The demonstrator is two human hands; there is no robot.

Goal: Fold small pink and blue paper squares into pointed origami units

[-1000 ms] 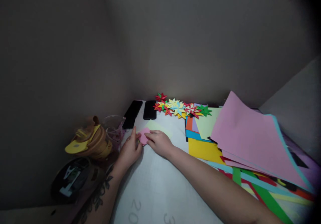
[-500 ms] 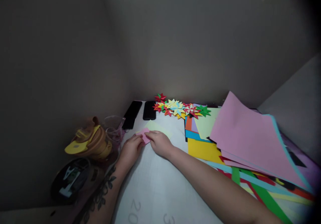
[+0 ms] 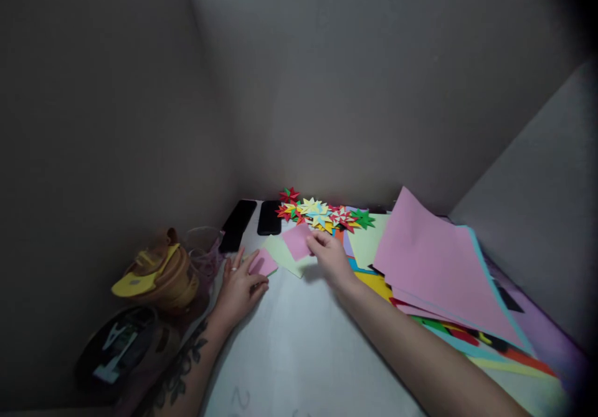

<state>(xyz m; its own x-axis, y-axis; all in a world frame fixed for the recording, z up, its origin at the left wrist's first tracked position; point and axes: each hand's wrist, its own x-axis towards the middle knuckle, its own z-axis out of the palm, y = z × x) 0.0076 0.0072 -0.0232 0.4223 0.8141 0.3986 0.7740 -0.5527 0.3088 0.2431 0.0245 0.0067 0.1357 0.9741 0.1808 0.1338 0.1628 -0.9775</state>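
Note:
Between the thumb and fingers of my right hand (image 3: 327,254) is a small pink paper square (image 3: 297,241), raised over a pale green sheet (image 3: 283,255). My left hand (image 3: 239,289) rests on the white table (image 3: 289,330) with its fingers apart, a ring on one finger. Its fingertips touch the edge of a small pink stack (image 3: 263,263), which has a green edge showing underneath. Folded paper stars (image 3: 317,211) in red, yellow, white, blue and green lie in a row near the back wall.
Two black phones (image 3: 270,217) (image 3: 239,220) lie at the back left. A clear cup (image 3: 204,245), a brown and yellow bag (image 3: 156,273) and a black cap (image 3: 116,345) are at left. Large pink sheets (image 3: 430,255) cover coloured papers and strips at right.
My hands have moved apart. The right one has lifted a pink square away to the right, and the left has opened beside the pink stack. The view has shifted slightly.

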